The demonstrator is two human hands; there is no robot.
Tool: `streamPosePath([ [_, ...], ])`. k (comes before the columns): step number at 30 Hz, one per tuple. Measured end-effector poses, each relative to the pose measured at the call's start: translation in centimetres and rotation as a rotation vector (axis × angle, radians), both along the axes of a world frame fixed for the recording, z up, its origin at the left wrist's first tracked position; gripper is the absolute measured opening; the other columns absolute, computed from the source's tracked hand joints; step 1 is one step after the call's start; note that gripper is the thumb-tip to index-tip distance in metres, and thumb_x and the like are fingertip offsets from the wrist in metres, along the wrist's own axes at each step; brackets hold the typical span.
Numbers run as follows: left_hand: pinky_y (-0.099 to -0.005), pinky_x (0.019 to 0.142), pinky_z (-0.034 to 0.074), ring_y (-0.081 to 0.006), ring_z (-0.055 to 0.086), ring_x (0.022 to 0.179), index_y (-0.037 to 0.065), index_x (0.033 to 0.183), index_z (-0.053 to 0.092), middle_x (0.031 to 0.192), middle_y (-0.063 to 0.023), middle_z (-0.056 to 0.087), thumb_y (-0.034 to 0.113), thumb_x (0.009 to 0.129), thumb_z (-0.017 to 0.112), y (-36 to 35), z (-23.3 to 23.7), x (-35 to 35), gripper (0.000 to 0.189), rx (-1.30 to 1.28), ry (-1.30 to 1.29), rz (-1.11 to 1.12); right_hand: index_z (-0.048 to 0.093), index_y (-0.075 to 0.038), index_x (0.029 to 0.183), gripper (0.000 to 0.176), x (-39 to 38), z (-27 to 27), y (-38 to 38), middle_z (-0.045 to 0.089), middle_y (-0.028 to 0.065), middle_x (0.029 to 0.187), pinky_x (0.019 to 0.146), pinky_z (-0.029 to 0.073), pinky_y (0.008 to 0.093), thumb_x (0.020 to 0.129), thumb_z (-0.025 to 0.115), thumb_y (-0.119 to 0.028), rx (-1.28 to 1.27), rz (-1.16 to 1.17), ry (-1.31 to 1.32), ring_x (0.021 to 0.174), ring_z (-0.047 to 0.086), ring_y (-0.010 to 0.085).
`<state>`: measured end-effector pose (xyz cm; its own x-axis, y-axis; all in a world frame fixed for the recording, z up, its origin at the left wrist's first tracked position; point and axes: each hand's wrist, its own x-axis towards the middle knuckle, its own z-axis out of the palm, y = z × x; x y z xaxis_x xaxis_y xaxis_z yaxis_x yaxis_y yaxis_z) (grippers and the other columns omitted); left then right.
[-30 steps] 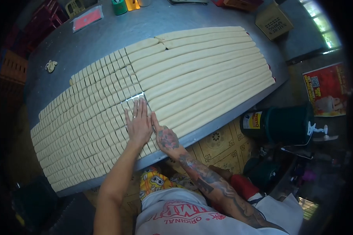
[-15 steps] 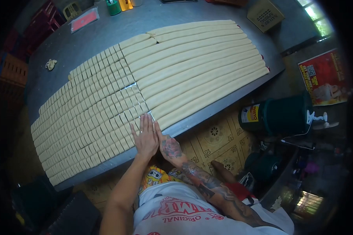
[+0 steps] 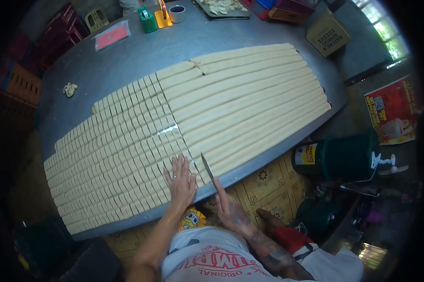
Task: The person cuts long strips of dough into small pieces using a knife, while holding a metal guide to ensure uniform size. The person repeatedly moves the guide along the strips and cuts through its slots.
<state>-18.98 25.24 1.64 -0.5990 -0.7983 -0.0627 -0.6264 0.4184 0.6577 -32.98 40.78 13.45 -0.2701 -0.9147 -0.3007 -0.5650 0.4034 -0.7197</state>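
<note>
Long pale dough ropes (image 3: pixel 249 91) lie side by side across the table. Toward the left they are sliced into rows of short dough pieces (image 3: pixel 113 155). My left hand (image 3: pixel 181 188) rests flat on the cut rows near the front edge, fingers stretched out and a ring on one. By its fingertips, shiny glints (image 3: pixel 168 131) show what looks like a clear strip or sheet on the dough. My right hand (image 3: pixel 231 212) grips a knife (image 3: pixel 207 167), its blade pointing away from me above the uncut ropes, just right of the last cut.
On the metal table (image 3: pixel 127 58) stand a green container (image 3: pixel 147 21), a cup (image 3: pixel 177 15), a tray (image 3: pixel 223 9) with dough scraps and a cardboard box (image 3: pixel 328 35). A small dough lump (image 3: pixel 70 90) lies left. Green buckets (image 3: pixel 343 152) stand right of the table.
My right hand has pulled away from my left, to the right, and the knife blade now shows. My left hand stays on the dough. The view has shifted, showing more of the far table.
</note>
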Motion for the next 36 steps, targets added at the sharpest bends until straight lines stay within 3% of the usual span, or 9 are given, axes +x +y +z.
streamPosePath([
  [6, -0.0653, 0.137, 0.007, -0.0391, 0.019, 0.173, 0.003, 0.166, 0.051, 0.182, -0.0171, 0.035, 0.024, 0.11, 0.058, -17.7, 0.1, -3.7, 0.06, -0.079, 0.071, 0.127, 0.01, -0.001, 0.179, 0.084, -4.7, -5.5, -20.0, 0.07, 0.0318, 0.098, 0.084, 0.053, 0.0579, 0.106, 0.052, -0.002, -0.089, 0.008, 0.085, 0.089, 0.069, 0.0505],
  [10, -0.0638, 0.137, 0.009, -0.0382, 0.02, 0.172, 0.003, 0.167, 0.049, 0.181, -0.0156, 0.037, 0.026, 0.111, 0.057, -30.6, -1.2, -7.1, 0.061, -0.118, 0.054, 0.123, 0.003, 0.002, 0.179, 0.092, -7.2, -7.2, -31.8, 0.069, 0.0324, 0.097, 0.082, 0.054, 0.0555, 0.102, 0.053, 0.001, -0.036, 0.076, 0.2, 0.089, 0.069, 0.049],
  [13, -0.0636, 0.138, 0.008, -0.0384, 0.022, 0.172, 0.003, 0.171, 0.043, 0.181, -0.0152, 0.038, 0.03, 0.114, 0.054, -36.6, -2.3, -8.6, 0.064, -0.248, -0.061, 0.045, 0.008, 0.002, 0.178, 0.091, -8.3, -6.5, -37.6, 0.072, 0.0314, 0.102, 0.082, 0.059, 0.0558, 0.1, 0.054, 0.0, -0.01, 0.12, 0.227, 0.092, 0.073, 0.046],
  [16, -0.0634, 0.138, 0.007, -0.0385, 0.021, 0.172, 0.003, 0.172, 0.042, 0.181, -0.0151, 0.037, 0.032, 0.115, 0.053, -38.2, -2.9, -8.9, 0.065, -0.274, -0.15, -0.002, 0.008, 0.004, 0.178, 0.094, -8.5, -8.0, -40.3, 0.071, 0.0308, 0.1, 0.075, 0.06, 0.0505, 0.098, 0.058, -0.001, -0.138, 0.136, 0.197, 0.089, 0.074, 0.0412],
  [19, -0.0638, 0.138, 0.007, -0.0371, 0.022, 0.172, 0.003, 0.172, 0.041, 0.181, -0.0153, 0.037, 0.034, 0.117, 0.052, -38.1, -3.1, -8.8, 0.064, -0.269, -0.146, 0.007, 0.009, 0.005, 0.178, 0.095, -8.4, -8.3, -41.6, 0.07, 0.0301, 0.098, 0.072, 0.06, 0.0466, 0.096, 0.058, 0.001, -0.064, 0.134, 0.222, 0.085, 0.072, 0.0385],
  [23, -0.064, 0.138, 0.007, -0.0338, 0.025, 0.172, 0.005, 0.172, 0.042, 0.181, -0.0131, 0.039, 0.034, 0.117, 0.051, -38.2, -2.6, -9.3, 0.063, -0.304, -0.052, 0.072, 0.008, 0.005, 0.178, 0.094, -8.0, -7.9, -41.5, 0.069, 0.0296, 0.097, 0.073, 0.059, 0.0468, 0.098, 0.059, -0.001, -0.05, 0.18, 0.317, 0.082, 0.071, 0.0392],
  [29, -0.0642, 0.138, 0.007, -0.0303, 0.028, 0.171, 0.007, 0.171, 0.045, 0.178, -0.0051, 0.045, 0.031, 0.117, 0.05, -38.6, -2.8, -9.7, 0.06, -0.326, -0.159, -0.074, 0.005, 0.002, 0.179, 0.098, -7.9, -7.3, -41.5, 0.068, 0.03, 0.1, 0.074, 0.059, 0.0508, 0.099, 0.06, -0.003, 0.037, 0.12, 0.22, 0.082, 0.072, 0.0422],
  [31, -0.0644, 0.138, 0.008, -0.0297, 0.03, 0.17, 0.008, 0.17, 0.048, 0.177, -0.0046, 0.047, 0.031, 0.117, 0.049, -38.4, -3.0, -9.8, 0.058, -0.371, -0.161, -0.057, 0.004, -0.001, 0.179, 0.093, -7.8, -7.4, -41.7, 0.068, 0.033, 0.095, 0.075, 0.059, 0.0535, 0.1, 0.053, 0.005, 0.037, 0.116, 0.209, 0.085, 0.073, 0.046],
  [36, -0.0651, 0.138, 0.009, -0.0299, 0.033, 0.168, 0.008, 0.168, 0.052, 0.176, -0.0051, 0.049, 0.029, 0.116, 0.051, -38.4, -3.5, -9.8, 0.056, -0.401, -0.171, -0.045, 0.009, 0.005, 0.177, 0.09, -9.1, -12.6, -46.1, 0.072, 0.0347, 0.099, 0.08, 0.06, 0.0527, 0.101, 0.057, -0.005, -0.146, 0.127, 0.2, 0.088, 0.074, 0.0458],
])
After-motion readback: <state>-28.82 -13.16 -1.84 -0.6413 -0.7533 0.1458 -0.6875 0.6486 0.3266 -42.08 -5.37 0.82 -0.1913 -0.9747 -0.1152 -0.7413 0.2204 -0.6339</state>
